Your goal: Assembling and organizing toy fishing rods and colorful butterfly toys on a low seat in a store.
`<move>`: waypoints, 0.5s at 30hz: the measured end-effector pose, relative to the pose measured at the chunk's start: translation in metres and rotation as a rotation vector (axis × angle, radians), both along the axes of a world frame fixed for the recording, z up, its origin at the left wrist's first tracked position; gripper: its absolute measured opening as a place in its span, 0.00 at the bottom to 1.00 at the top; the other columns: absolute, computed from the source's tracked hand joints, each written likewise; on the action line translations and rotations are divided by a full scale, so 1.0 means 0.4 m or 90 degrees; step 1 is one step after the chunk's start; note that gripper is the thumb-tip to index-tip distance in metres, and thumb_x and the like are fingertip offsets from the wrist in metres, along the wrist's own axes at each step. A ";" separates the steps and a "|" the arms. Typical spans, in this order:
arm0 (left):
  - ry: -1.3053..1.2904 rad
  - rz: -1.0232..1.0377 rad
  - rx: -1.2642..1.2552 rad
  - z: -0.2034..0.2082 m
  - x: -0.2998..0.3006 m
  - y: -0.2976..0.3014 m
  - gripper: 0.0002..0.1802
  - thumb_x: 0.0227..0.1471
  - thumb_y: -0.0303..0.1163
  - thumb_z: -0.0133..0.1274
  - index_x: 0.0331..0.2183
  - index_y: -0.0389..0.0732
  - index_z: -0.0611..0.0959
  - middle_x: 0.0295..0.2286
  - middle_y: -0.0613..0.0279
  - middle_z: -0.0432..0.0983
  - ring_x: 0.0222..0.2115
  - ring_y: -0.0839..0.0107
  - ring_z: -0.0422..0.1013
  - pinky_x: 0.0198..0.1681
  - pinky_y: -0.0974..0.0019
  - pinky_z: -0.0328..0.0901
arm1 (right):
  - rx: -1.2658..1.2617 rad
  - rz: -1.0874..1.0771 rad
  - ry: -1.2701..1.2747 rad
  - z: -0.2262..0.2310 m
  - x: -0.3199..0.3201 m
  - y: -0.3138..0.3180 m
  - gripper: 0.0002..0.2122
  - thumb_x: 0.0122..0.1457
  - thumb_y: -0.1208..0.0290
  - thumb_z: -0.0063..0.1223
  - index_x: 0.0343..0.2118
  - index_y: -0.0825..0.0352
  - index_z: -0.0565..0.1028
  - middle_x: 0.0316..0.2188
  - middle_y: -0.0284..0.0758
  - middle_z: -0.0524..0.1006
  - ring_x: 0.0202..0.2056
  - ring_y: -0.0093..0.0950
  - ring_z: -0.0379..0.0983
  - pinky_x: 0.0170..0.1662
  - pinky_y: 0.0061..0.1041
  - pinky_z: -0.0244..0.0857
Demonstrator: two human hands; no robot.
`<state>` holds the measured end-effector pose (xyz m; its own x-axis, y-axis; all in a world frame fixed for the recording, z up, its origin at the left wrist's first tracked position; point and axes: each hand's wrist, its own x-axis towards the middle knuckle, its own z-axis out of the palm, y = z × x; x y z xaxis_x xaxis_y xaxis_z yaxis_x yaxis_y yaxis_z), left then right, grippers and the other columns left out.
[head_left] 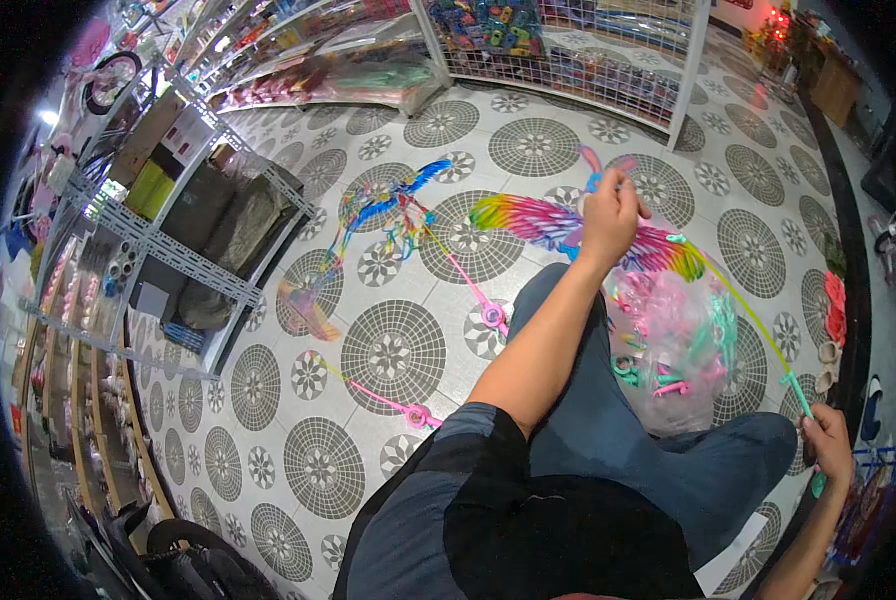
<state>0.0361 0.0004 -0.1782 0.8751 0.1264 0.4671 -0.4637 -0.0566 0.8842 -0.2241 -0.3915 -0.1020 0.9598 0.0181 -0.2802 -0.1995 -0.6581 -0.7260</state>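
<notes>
My left hand [613,215] is out in front of me above the floor, fingers closed on the pink and blue middle of a winged toy [523,220]. The toy's rainbow wings spread to both sides of that hand, with a pink tip beyond it. A thin yellow-green rod [758,320] curves from near the right wing down to my right hand [828,440], which is wrapped round its teal lower end. Between my legs and the toy sits a clear plastic bag [673,350] with pink and teal rod handles in it.
Left of my knee, a blue and rainbow winged toy [393,205] lies on the patterned tile floor, its pink rod handle [493,315] near my leg. Another pink handle [420,415] lies closer. A metal shelf [203,215] stands left; a wire rack [568,75] stands ahead.
</notes>
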 end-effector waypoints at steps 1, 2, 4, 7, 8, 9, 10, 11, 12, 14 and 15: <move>-0.004 0.005 0.003 -0.002 0.008 0.003 0.09 0.57 0.30 0.42 0.29 0.35 0.71 0.14 0.56 0.74 0.17 0.69 0.74 0.21 0.65 0.65 | 0.003 0.005 -0.004 -0.004 0.001 -0.007 0.15 0.58 0.62 0.51 0.22 0.69 0.70 0.11 0.27 0.61 0.13 0.15 0.55 0.17 0.21 0.48; 0.025 -0.004 0.012 -0.006 0.014 0.001 0.09 0.56 0.31 0.42 0.29 0.35 0.72 0.13 0.55 0.73 0.16 0.67 0.73 0.20 0.64 0.64 | -0.002 0.013 -0.027 -0.011 0.002 -0.021 0.16 0.58 0.61 0.50 0.21 0.68 0.69 0.10 0.26 0.61 0.13 0.14 0.55 0.16 0.20 0.47; 0.020 0.045 0.064 -0.011 0.023 0.001 0.09 0.55 0.32 0.45 0.28 0.36 0.74 0.12 0.52 0.71 0.15 0.59 0.72 0.21 0.60 0.63 | -0.019 0.035 -0.056 -0.003 0.011 -0.017 0.18 0.59 0.59 0.49 0.19 0.67 0.66 0.10 0.25 0.60 0.12 0.14 0.55 0.16 0.19 0.46; -0.004 0.073 0.098 -0.016 0.028 0.007 0.10 0.54 0.32 0.45 0.28 0.36 0.75 0.12 0.51 0.70 0.15 0.57 0.72 0.21 0.57 0.63 | -0.086 0.031 -0.089 -0.015 0.014 -0.031 0.18 0.59 0.59 0.48 0.18 0.67 0.65 0.10 0.25 0.59 0.12 0.15 0.55 0.16 0.20 0.47; 0.017 0.054 0.116 -0.018 0.029 0.010 0.10 0.54 0.32 0.44 0.28 0.35 0.75 0.14 0.49 0.72 0.18 0.55 0.73 0.22 0.56 0.64 | -0.083 0.032 -0.091 -0.018 0.018 -0.033 0.18 0.59 0.59 0.48 0.18 0.67 0.65 0.10 0.25 0.59 0.12 0.15 0.55 0.16 0.20 0.47; 0.016 0.056 0.118 -0.023 0.026 0.014 0.10 0.54 0.32 0.44 0.28 0.35 0.75 0.14 0.49 0.72 0.18 0.55 0.73 0.22 0.56 0.64 | -0.067 0.031 -0.098 -0.020 0.020 -0.034 0.18 0.59 0.61 0.48 0.18 0.68 0.65 0.10 0.25 0.60 0.12 0.15 0.55 0.16 0.20 0.48; 0.073 -0.002 0.107 -0.016 0.016 0.007 0.10 0.54 0.32 0.44 0.28 0.35 0.75 0.15 0.48 0.73 0.19 0.54 0.74 0.23 0.56 0.65 | -0.051 0.025 -0.105 -0.015 0.018 -0.032 0.17 0.59 0.62 0.48 0.18 0.68 0.65 0.10 0.26 0.60 0.13 0.16 0.55 0.17 0.21 0.48; 0.130 -0.062 0.095 -0.010 0.008 -0.001 0.11 0.54 0.32 0.44 0.28 0.35 0.75 0.17 0.47 0.74 0.21 0.53 0.74 0.24 0.57 0.65 | -0.051 0.019 -0.104 -0.008 0.015 -0.026 0.17 0.59 0.62 0.48 0.18 0.68 0.65 0.10 0.26 0.60 0.13 0.16 0.55 0.17 0.21 0.48; 0.181 -0.104 0.110 -0.005 0.003 -0.009 0.11 0.54 0.33 0.43 0.30 0.35 0.75 0.21 0.44 0.75 0.26 0.51 0.75 0.29 0.56 0.67 | -0.053 -0.006 -0.099 0.005 0.011 -0.017 0.17 0.59 0.62 0.48 0.19 0.68 0.65 0.11 0.26 0.60 0.13 0.16 0.56 0.17 0.21 0.48; 0.143 -0.090 0.125 -0.024 0.017 -0.042 0.12 0.54 0.34 0.43 0.32 0.34 0.75 0.23 0.43 0.75 0.28 0.51 0.75 0.31 0.55 0.67 | -0.107 -0.025 -0.093 0.021 -0.005 -0.044 0.15 0.59 0.64 0.48 0.20 0.70 0.67 0.13 0.26 0.62 0.15 0.16 0.57 0.18 0.22 0.49; 0.108 -0.067 0.142 -0.051 0.032 -0.067 0.13 0.54 0.34 0.42 0.33 0.34 0.75 0.25 0.41 0.75 0.31 0.51 0.75 0.34 0.54 0.67 | -0.124 -0.048 -0.054 0.058 -0.013 -0.028 0.13 0.58 0.65 0.48 0.22 0.71 0.68 0.14 0.27 0.62 0.17 0.17 0.58 0.20 0.23 0.51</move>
<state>0.0490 -0.0266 -0.1985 0.9457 -0.0585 0.3196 -0.3246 -0.2176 0.9205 -0.2294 -0.4026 -0.0790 0.9766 -0.1016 -0.1894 -0.1974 -0.7732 -0.6027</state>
